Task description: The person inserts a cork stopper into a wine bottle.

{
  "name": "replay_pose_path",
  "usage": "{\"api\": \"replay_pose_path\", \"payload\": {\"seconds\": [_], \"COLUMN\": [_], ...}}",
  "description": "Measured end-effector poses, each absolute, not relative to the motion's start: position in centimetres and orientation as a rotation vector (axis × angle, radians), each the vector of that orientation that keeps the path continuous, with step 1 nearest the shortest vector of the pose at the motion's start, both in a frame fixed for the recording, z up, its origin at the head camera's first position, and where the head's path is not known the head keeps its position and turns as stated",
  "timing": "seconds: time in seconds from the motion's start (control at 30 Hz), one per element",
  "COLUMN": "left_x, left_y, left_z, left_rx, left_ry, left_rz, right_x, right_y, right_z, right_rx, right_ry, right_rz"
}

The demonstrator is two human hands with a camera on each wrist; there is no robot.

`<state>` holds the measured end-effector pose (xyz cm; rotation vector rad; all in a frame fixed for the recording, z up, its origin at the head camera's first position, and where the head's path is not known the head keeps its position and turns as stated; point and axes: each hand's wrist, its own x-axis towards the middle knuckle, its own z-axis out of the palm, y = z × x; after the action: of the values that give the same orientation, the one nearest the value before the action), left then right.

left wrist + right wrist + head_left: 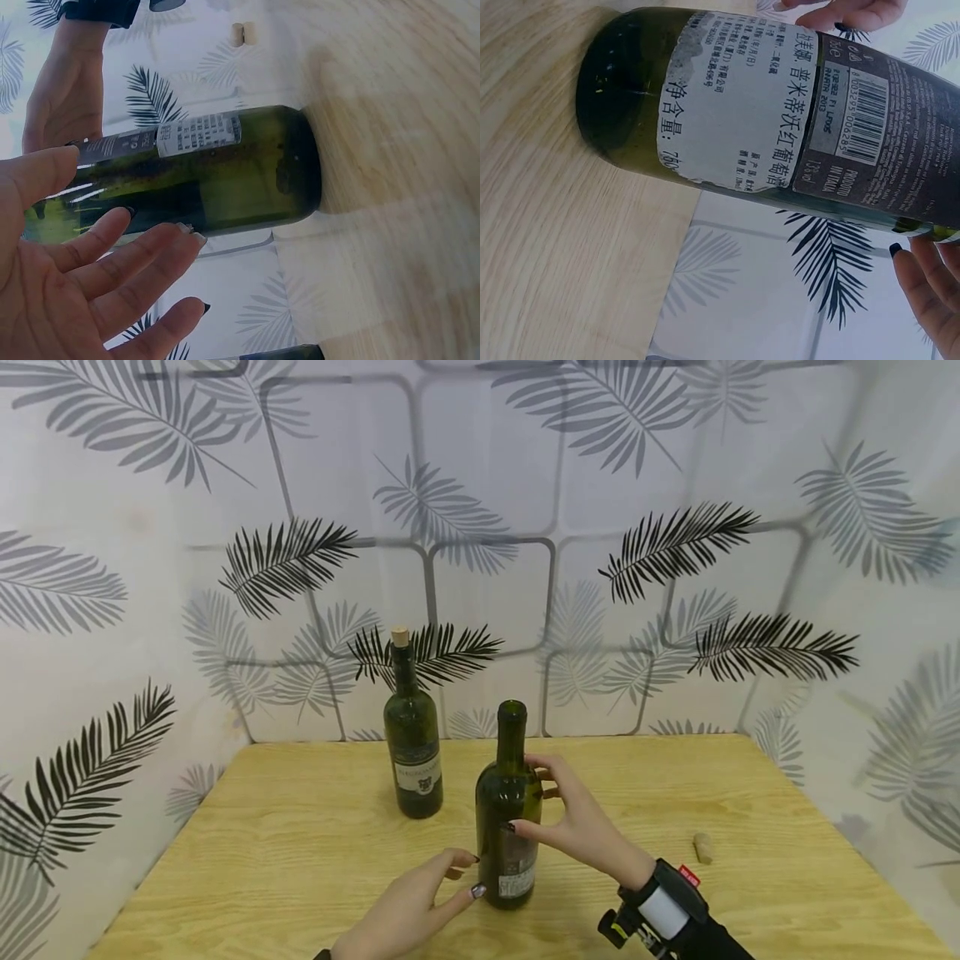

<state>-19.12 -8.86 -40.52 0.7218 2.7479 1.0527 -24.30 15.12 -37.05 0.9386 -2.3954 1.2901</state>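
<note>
A dark green wine bottle [491, 802] stands upright and uncorked on the table. My right hand [581, 818] holds it near the shoulder, thumb across the front and fingers at the right side. Low on the bottle's left, my left hand [408, 902] is spread, its fingertips close to the glass; whether they touch is unclear. The left wrist view shows that hand [97, 277] with loosely extended fingers beside the bottle [255, 180]. In the right wrist view, a white printed label [727, 105] faces the camera, and the right fingers [930, 292] reach the bottle's edge.
Behind and to the left stands a second green wine bottle [408, 718] with a cork [401, 637] in its neck. A loose cork [702, 848] is on the wooden table [300, 860] at the right. A leaf-patterned cloth [480, 485] hangs behind.
</note>
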Motion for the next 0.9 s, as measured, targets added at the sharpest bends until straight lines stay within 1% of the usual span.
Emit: {"api": "replay_pose_path", "payload": {"seconds": [0.47,0.9], "left_x": [-19.3,-19.8], "left_y": [-8.8,-7.4], "left_z": [-39.8,-39.3], "left_rx": [0.777,0.715], "left_ry": [2.771,2.794], "left_rz": [1.195,1.343], "right_x": [-22.6,-22.8], "right_y": [15.5,16.6], "right_z": [-37.1,-37.4], "right_rx": [0.94,0.964], "right_ry": [-2.398,-2.31], "right_rz": [1.319,1.33]}}
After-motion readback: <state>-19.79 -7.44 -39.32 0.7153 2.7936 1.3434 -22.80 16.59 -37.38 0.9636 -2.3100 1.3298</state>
